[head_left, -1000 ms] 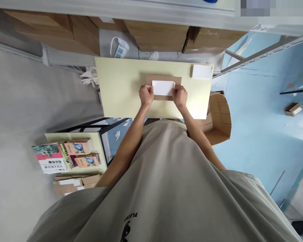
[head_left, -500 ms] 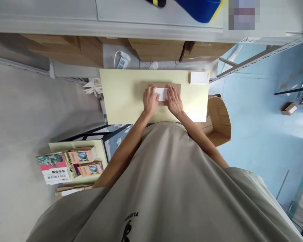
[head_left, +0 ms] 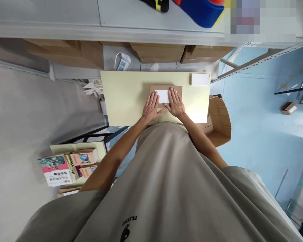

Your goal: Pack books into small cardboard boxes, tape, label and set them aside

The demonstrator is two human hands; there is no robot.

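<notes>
A flat brown cardboard piece (head_left: 153, 88) lies on the pale yellow board (head_left: 123, 97) in front of me. On top of it is a white rectangular label or slip of paper (head_left: 162, 96). My left hand (head_left: 151, 107) lies flat at the slip's left end, fingers stretched out and thumb spread toward me. Across the right end of the slip my right hand (head_left: 176, 103) rests flat, its fingers extended over the cardboard. Neither hand grips anything. The parts of cardboard and slip under the fingers are hidden.
A white block, perhaps stacked slips (head_left: 200, 79), sits at the board's far right corner. Beyond the board stand cardboard boxes (head_left: 157, 53) and a power strip (head_left: 123, 63) under a grey shelf (head_left: 65, 30). An open carton (head_left: 219, 121) is at right; books (head_left: 55, 169) lie lower left.
My left hand has moved back toward me and flattened, its thumb now spread. The right hand's fingers lie straighter, with the thumb out to the left. More of the cardboard's left edge shows.
</notes>
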